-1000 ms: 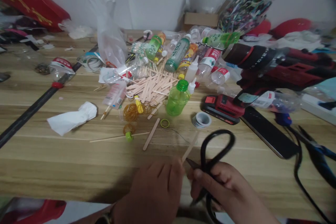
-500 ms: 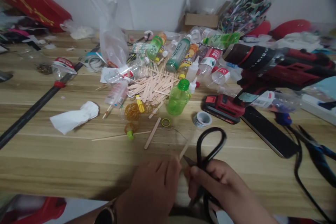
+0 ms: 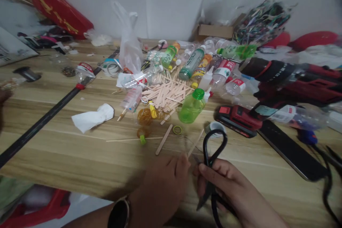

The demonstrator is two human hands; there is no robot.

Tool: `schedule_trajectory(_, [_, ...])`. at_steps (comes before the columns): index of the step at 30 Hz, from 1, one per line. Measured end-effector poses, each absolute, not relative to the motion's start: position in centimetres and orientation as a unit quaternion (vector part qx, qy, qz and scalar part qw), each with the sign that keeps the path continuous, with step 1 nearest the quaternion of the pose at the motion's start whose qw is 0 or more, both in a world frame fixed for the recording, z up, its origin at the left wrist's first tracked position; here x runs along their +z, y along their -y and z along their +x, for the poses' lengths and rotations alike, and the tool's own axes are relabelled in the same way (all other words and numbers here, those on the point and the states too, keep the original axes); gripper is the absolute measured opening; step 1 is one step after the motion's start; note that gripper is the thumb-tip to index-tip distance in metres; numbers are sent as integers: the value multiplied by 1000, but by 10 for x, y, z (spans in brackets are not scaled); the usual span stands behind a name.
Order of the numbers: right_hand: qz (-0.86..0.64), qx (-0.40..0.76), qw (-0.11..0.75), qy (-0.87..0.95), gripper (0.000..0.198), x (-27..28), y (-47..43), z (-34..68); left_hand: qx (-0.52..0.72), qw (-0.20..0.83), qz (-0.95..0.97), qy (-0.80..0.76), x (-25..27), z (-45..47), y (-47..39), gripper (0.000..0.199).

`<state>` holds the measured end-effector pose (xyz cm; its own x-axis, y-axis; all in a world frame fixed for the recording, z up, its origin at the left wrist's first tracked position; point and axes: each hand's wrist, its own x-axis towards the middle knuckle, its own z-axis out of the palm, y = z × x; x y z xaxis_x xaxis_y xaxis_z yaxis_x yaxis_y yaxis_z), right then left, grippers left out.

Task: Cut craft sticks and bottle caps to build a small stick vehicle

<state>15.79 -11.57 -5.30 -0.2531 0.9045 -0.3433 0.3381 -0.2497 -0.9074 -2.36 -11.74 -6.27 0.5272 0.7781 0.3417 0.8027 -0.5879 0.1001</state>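
Observation:
My left hand (image 3: 165, 187), a watch on its wrist, is closed around a thin wooden stick (image 3: 196, 143) that points up and away from me. In my right hand (image 3: 232, 185) is a pair of black-handled scissors (image 3: 205, 149), gripped near the pivot. One blade tip lies close to the stick beside my left fingers; whether it touches cannot be made out. Just beyond are a spool of wire (image 3: 216, 127), a yellow-green ring (image 3: 177, 130) and a flat craft stick (image 3: 164, 139). A cut green bottle (image 3: 191, 107) stands behind them.
A red cordless drill (image 3: 240, 119) and a black phone (image 3: 291, 151) lie on the right. Craft sticks (image 3: 171, 94), rubber bands (image 3: 144, 116) and several bottles fill the middle. A long dark bar (image 3: 48, 110) and crumpled tissue (image 3: 92, 117) lie on the left.
The view has shifted, so the table's things appear farther right and slightly lower. My hands still hold the stick and scissors close together, with the scissors turned slightly.

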Motion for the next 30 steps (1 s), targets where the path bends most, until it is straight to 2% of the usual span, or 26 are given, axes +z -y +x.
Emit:
schedule_trajectory(1, [-557, 572, 241, 551, 56, -55, 116, 159, -163, 34, -874, 457, -61, -24, 116, 22])
schedule_trajectory(2, [-555, 535, 253, 585, 53, -58, 116, 162, -147, 28, -875, 460, -60, -24, 116, 22])
schedule_trajectory(6, [-457, 134, 332, 815, 31, -72, 115, 179, -140, 5, -870, 473, -59, -25, 117, 33])
schedule_trajectory(7, [-434, 83, 335, 832, 31, -74, 114, 181, -147, 10, -868, 474, -59, -25, 118, 35])
schedule_trajectory(8, [-430, 78, 337, 834, 31, -73, 114, 181, -157, 20, -868, 470, -59, -25, 118, 36])
schedule_trajectory(10, [-468, 216, 323, 794, 30, -67, 114, 175, -160, 41, -875, 455, -57, -26, 119, 37])
schedule_trajectory(13, [-549, 537, 266, 583, 51, -55, 116, 160, -168, 65, -879, 441, -54, -27, 118, 38])
schedule_trajectory(14, [-562, 578, 253, 535, 53, -54, 117, 158, -170, 69, -879, 440, -53, -27, 117, 37])
schedule_trajectory(15, [-568, 570, 259, 534, 52, -54, 117, 157, -171, 68, -878, 441, -52, -28, 117, 35])
schedule_trajectory(17, [-545, 418, 305, 660, 38, -59, 117, 161, -167, 53, -879, 444, -51, -28, 117, 31])
schedule_trajectory(19, [-470, 187, 326, 799, 24, -66, 116, 168, -162, 23, -876, 454, -51, -29, 119, 28])
schedule_trajectory(21, [-421, 57, 343, 838, 27, -70, 115, 173, -160, 2, -871, 465, -52, -30, 121, 28])
schedule_trajectory(22, [-422, 66, 354, 832, 28, -70, 115, 173, -162, 3, -871, 463, -52, -31, 121, 28])
schedule_trajectory(23, [-440, 122, 361, 813, 30, -68, 116, 171, -160, 9, -874, 459, -53, -31, 122, 29])
schedule_trajectory(24, [-465, 219, 358, 780, 36, -64, 117, 168, -159, 21, -878, 450, -54, -31, 122, 28])
schedule_trajectory(27, [-539, 540, 270, 587, 54, -54, 120, 158, -165, 56, -887, 427, -55, -32, 122, 23])
schedule_trajectory(29, [-560, 582, 246, 536, 56, -53, 121, 156, -159, 61, -890, 423, -56, -32, 121, 24])
schedule_trajectory(30, [-561, 533, 268, 574, 53, -54, 121, 158, -151, 58, -891, 424, -57, -32, 120, 26])
